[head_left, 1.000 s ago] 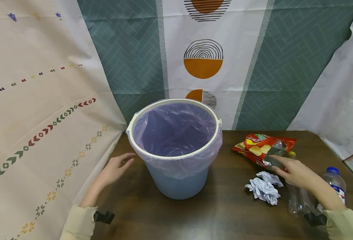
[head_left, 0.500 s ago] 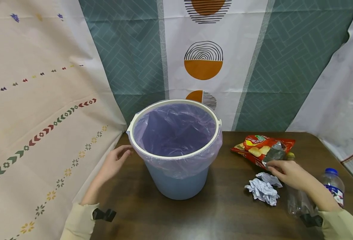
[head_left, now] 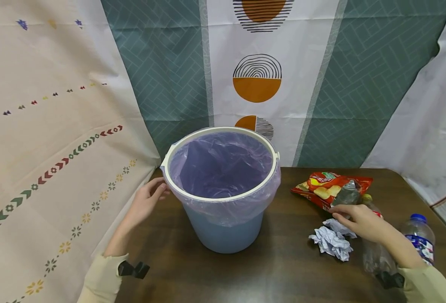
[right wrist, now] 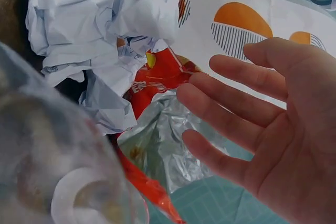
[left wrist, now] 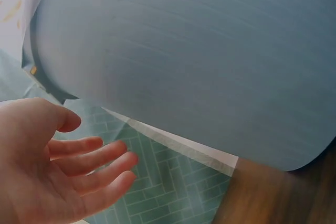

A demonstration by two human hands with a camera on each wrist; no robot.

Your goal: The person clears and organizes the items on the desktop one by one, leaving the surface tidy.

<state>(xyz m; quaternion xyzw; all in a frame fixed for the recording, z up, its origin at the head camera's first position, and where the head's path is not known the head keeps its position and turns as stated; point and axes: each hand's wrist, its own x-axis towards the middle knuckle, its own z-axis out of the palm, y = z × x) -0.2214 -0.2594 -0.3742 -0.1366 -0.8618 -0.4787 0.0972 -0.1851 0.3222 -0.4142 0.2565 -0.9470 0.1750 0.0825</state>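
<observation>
A blue trash bin [head_left: 223, 237] with a white rim and a purple plastic liner stands on the table. My left hand [head_left: 145, 202] is at the left side of its rim; the left wrist view shows that hand [left wrist: 68, 166] with loosely extended fingers and nothing held. To the right, my right hand [head_left: 359, 223] hovers by a red chip bag [head_left: 321, 191] and crumpled white paper [head_left: 333, 244]. In the right wrist view its fingers [right wrist: 215, 100] are spread and relaxed over the bag's silvery inside. Under the right forearm lies a clear plastic bottle [head_left: 376, 256], partly hidden.
A second clear bottle with a blue cap [head_left: 419, 235] stands upright near the table's right side. The brown wooden table [head_left: 268, 273] meets patterned curtains [head_left: 170, 84] at the back, and a pale floral cloth [head_left: 56, 189] hangs along the left.
The left hand has moved up and closer to the bin's rim. My right hand has shifted left and slightly down, nearer the crumpled paper. The bin, bag and paper stay put.
</observation>
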